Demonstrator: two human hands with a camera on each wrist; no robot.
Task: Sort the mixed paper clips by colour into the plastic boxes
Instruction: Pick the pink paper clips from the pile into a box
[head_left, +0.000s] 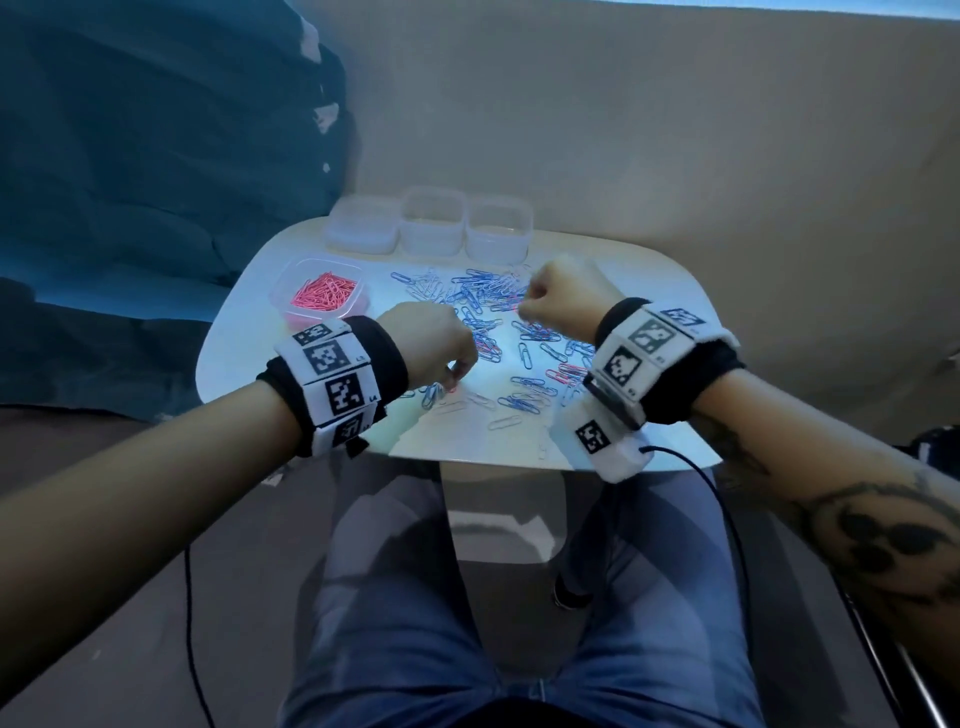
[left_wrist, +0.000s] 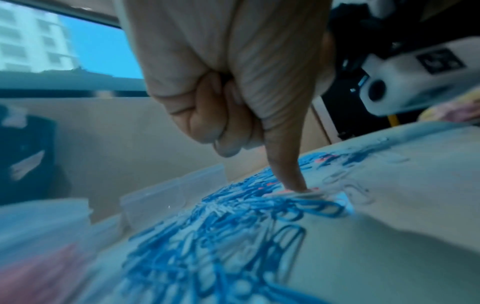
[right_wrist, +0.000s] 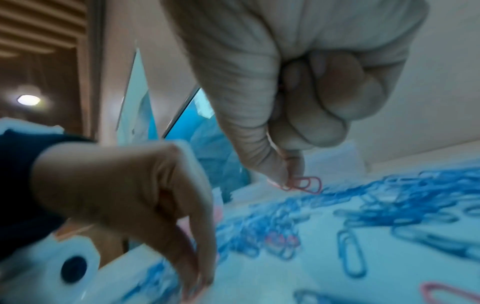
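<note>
Overhead, the head view took in the whole white counter (head_left: 249, 270): 3 clear plastic boxes (head_left: 432, 222) in a row at the far edge, and a 4th box (head_left: 323, 291) at the left, nearer than that row, holding only pink paper clips (head_left: 324, 297). The loose clips (head_left: 488, 296) lay scattered over the middle of the counter, mostly blue, with some white and a few pink among them.

From above, both hands showed only their backs, so what the fingers were doing stayed hidden there. The right wrist view supplied it: the right hand (right_wrist: 306, 86) was curled into a fist, with thumb and forefinger pinching several pink clips (right_wrist: 305, 183) just above the blue pile. That same view caught the left hand (right_wrist: 124, 185) from the side, its fingertips (right_wrist: 197, 281) down on the counter near its front edge.

The left wrist view showed the left hand (left_wrist: 233, 78) with most fingers folded and the thumb (left_wrist: 288, 164) pointing down, its tip pressing a pink clip (left_wrist: 283, 192) against the counter beside a tangle of blue ones. Blur hid whether another finger closed on that clip.

The clips were thin coated wire loops, overlapping in loose heaps; the boxes were translucent with rounded corners.
</note>
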